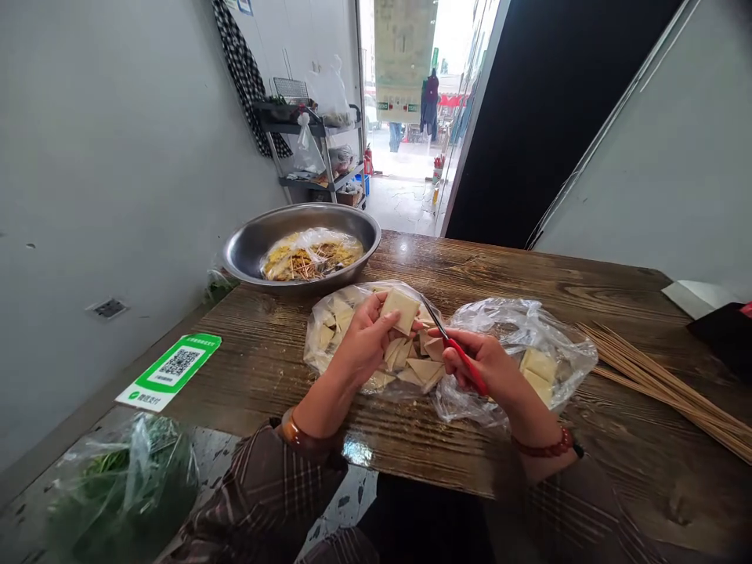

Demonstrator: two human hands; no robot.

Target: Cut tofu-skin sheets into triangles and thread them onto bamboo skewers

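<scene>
My left hand (369, 338) is closed on a pale square tofu sheet (402, 311), held up over the table with the thumb across its front. My right hand (482, 362) grips the red-handled scissors (467, 362), whose blades point up and left beside the sheet. Below my hands, cut triangular tofu pieces (424, 370) lie in a clear plastic bag (314, 345) spread on the table. Under and beyond my right forearm, another clear bag (499, 317) holds more square tofu sheets (537, 372).
A large metal basin (240, 254) with bagged skewered food stands at the back left. Thin wooden skewers (658, 376) lie at the right of the table (264, 399). A green QR card (176, 364) sits at the left edge, above a bag of greens (126, 478).
</scene>
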